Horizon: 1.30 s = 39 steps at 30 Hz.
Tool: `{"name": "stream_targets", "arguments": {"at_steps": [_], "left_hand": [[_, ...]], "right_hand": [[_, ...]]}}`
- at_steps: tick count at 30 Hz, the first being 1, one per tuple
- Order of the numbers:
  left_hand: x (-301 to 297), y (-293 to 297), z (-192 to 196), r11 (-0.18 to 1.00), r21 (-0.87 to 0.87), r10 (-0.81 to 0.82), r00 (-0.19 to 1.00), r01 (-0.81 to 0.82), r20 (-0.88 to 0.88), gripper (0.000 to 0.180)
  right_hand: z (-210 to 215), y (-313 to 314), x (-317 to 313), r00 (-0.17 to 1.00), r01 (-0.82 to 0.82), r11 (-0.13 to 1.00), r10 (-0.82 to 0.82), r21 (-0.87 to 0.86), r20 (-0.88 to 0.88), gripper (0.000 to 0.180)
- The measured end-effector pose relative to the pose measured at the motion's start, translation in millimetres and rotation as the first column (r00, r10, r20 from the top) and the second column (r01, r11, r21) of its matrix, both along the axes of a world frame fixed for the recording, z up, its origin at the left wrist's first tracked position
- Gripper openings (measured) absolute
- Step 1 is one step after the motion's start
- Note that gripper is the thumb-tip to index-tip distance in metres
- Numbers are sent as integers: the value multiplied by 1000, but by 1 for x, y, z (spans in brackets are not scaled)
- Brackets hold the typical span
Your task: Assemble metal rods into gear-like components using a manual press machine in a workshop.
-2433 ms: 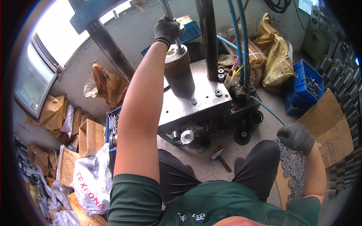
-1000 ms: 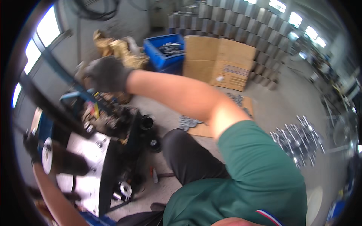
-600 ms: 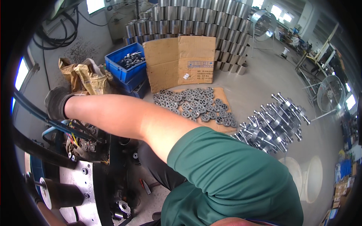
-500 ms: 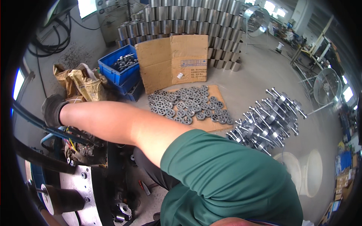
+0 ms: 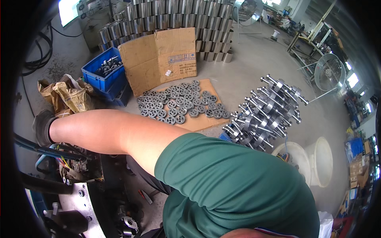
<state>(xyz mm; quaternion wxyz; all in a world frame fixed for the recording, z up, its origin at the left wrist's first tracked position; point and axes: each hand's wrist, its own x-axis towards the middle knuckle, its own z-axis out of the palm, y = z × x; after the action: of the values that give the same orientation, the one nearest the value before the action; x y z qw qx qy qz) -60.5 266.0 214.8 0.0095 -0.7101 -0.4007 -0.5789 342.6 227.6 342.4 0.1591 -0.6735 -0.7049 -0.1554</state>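
Observation:
My right arm reaches across the view to the left, from my green-sleeved shoulder. My right hand (image 5: 41,127), in a dark glove, sits at the left rim just above black hoses (image 5: 39,151) and a bundle of coloured wires (image 5: 66,163) on a machine. Whether its fingers grip anything is hidden. The machine's grey bolted plate (image 5: 79,202) and a dark cylinder (image 5: 65,220) show at the bottom left. My left hand is out of view.
Several round metal discs (image 5: 178,105) lie on flat cardboard on the floor. Behind them stand an upright cardboard sheet (image 5: 162,55), a blue bin (image 5: 101,73), brown bags (image 5: 67,95) and stacked metal cylinders (image 5: 158,12). Shafted metal parts (image 5: 266,113), white buckets (image 5: 313,158) and a fan (image 5: 329,71) are on the right.
My view has swung from the machine round to the right, over my right shoulder. My left hand on the machine has left the view; my right hand stays by the hoses.

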Motion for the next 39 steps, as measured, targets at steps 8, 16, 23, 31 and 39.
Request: {"name": "stream_targets", "arguments": {"at_steps": [8,16,23,31,39], "left_hand": [[41,-112,-164,8,-335,-128,333,942,934,48],[48,-121,-132,21,-254,189,246,967,951,45],[75,-161,-104,106,-525,483,418,845,769,52],[92,-201,-155,-252,-365,249,424,897,871,54],[119,-254,-138,13,-632,-212,620,775,756,55]], "right_hand": [[6,-57,-10,962,-196,981,195,-12,194,23],[-19,-74,3,969,-91,987,118,129,-216,30],[-97,-115,26,847,112,909,124,402,-516,27],[-267,-176,-54,-52,229,938,280,261,-959,47],[-321,-259,-129,-679,-472,878,-302,82,-669,44]]}}
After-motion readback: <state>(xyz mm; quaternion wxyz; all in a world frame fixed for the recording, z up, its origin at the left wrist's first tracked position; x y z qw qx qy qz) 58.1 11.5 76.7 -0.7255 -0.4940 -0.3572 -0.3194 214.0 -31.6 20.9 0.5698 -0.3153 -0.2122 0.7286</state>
